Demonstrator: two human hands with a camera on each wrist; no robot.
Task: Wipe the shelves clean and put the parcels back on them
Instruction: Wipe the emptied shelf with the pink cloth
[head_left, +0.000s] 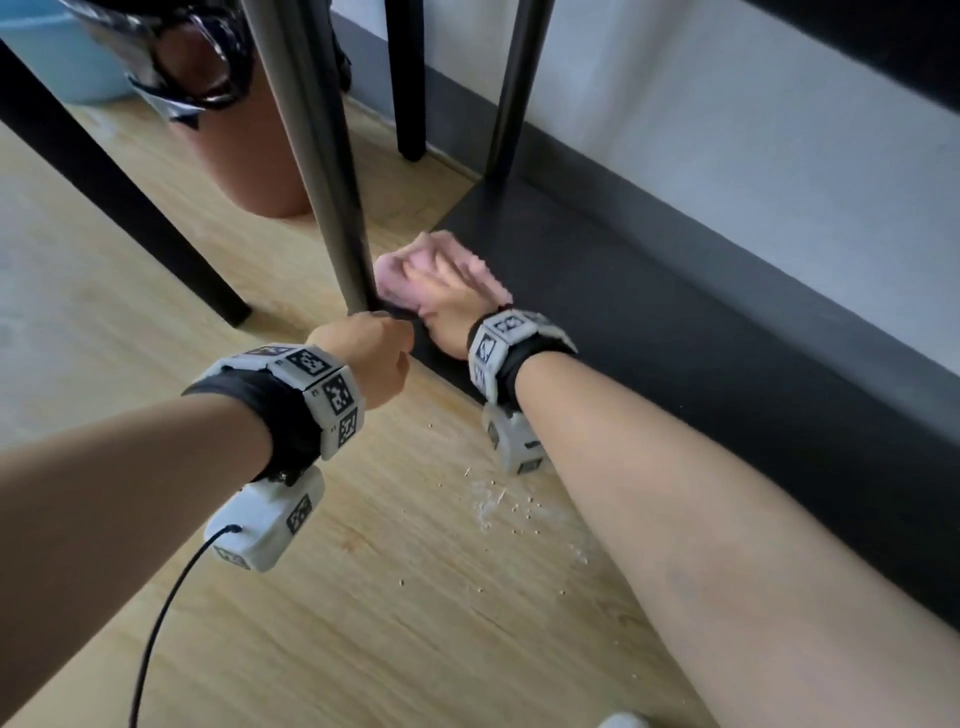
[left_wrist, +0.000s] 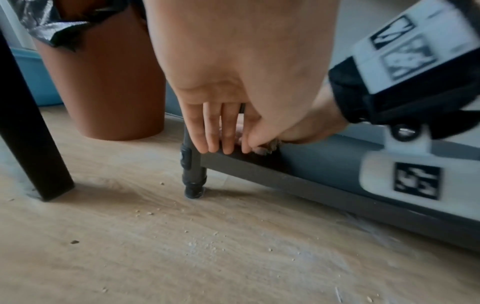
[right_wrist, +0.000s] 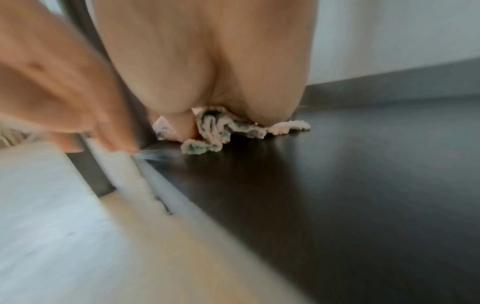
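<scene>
A pink cloth (head_left: 397, 262) lies bunched on the low dark shelf (head_left: 649, 322), at its left front corner beside the grey shelf post (head_left: 322, 156). My right hand (head_left: 449, 291) lies flat on the cloth and presses it onto the board; in the right wrist view the cloth (right_wrist: 215, 128) pokes out from under the palm. My left hand (left_wrist: 224, 147) hangs at the shelf's front edge (left_wrist: 285, 182) next to the post (left_wrist: 191, 164), fingers straight and pointing down, holding nothing. No parcels are in view.
Crumbs and pale dust (head_left: 498, 501) are scattered on the wooden floor in front of the shelf. A terracotta bin (head_left: 260, 156) with a black liner stands behind the post. A black table leg (head_left: 104, 187) slants down at left, with a blue tub (head_left: 67, 57) behind it.
</scene>
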